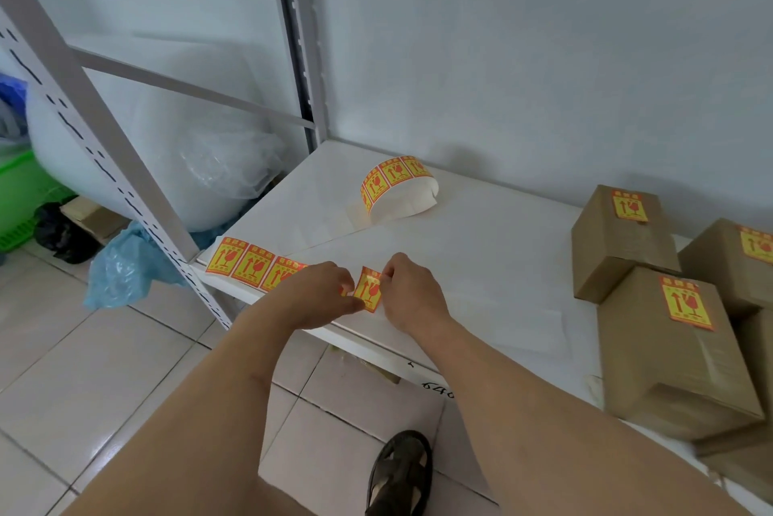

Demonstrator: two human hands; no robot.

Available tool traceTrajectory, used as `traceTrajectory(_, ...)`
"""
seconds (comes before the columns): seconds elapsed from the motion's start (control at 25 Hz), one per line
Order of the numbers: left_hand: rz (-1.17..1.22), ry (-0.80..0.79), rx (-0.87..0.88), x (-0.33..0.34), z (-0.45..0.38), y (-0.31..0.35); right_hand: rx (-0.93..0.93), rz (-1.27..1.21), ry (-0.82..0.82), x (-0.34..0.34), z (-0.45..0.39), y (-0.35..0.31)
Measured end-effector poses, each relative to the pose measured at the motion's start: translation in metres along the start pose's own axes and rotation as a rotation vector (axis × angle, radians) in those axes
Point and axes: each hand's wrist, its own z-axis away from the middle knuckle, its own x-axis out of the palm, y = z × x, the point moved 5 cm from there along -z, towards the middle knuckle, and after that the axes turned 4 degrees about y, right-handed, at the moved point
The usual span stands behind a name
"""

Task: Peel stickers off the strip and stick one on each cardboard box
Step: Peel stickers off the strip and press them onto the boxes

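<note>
At the shelf's (481, 248) front edge, the left hand (318, 294) pins the strip (251, 262) while the right hand (412, 289) pinches a half-peeled sticker (368, 289). Next it likely needs lifting free, then pressing onto an unlabelled box.

1 head-worn view — looks down and forward, close over the white shelf (481, 248), edges seemingly warped.

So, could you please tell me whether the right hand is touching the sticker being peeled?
Touching. The head view shows the right hand pinching the top edge of the sticker, with no gap visible between fingertips and paper.
</note>
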Motion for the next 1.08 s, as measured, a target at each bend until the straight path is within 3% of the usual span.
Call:
traceTrajectory(0.24, -0.013, 0.062, 0.108, -0.016, 0.009, 0.037, 0.016, -0.093, 0.019, -0.058, 0.019, 0.026)
traceTrajectory(0.72, -0.195, 0.202, 0.645, -0.012, 0.055, 0.260, 0.034, 0.125, 0.213, -0.223, 0.126, 0.143)
traceTrajectory(1.08, -0.222, 0.191, 0.817, 0.016, 0.068, 0.385, 0.156, 0.101, 0.332, -0.293, 0.184, 0.231)
